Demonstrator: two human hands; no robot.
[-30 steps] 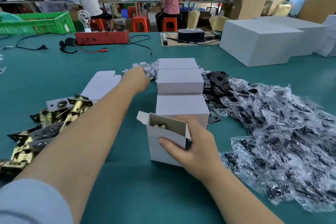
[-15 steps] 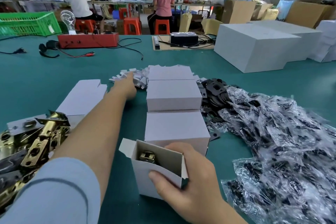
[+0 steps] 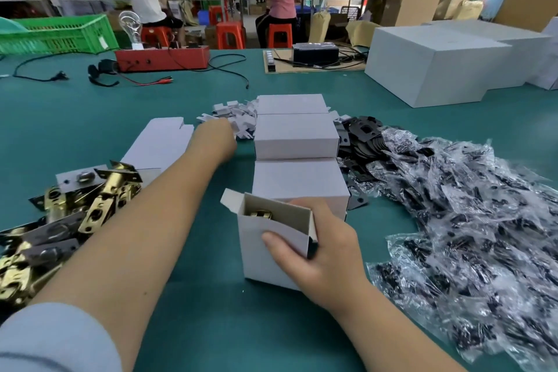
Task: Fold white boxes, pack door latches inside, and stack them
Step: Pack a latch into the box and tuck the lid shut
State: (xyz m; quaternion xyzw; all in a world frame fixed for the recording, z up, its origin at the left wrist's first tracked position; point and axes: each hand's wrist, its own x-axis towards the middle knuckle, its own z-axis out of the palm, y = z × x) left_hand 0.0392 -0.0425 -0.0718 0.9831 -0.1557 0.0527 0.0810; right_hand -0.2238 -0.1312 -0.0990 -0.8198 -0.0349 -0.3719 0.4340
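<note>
My right hand [image 3: 323, 254] grips an open white box [image 3: 265, 254] standing upright on the green table, thumb across its front. A brass door latch [image 3: 261, 214] shows inside the open top. Behind it, three closed white boxes [image 3: 297, 136] lie in a row running away from me. My left hand [image 3: 216, 137] reaches far forward to a pile of small white card pieces [image 3: 241, 118], with its fingers hidden behind the hand. Flat unfolded box blanks [image 3: 160, 142] lie to the left of that arm. A heap of brass latches [image 3: 75, 208] sits at the left edge.
Black metal plates [image 3: 362, 136] and a wide spread of clear bags with dark parts [image 3: 471, 226] fill the right side. Large white cartons [image 3: 437, 66] stand at the back right. A red device [image 3: 163, 59], cables and a green crate [image 3: 57, 35] lie far back. People sit beyond.
The view has shifted a little. My left hand stays at the white card pile and my right hand keeps its hold on the open box.
</note>
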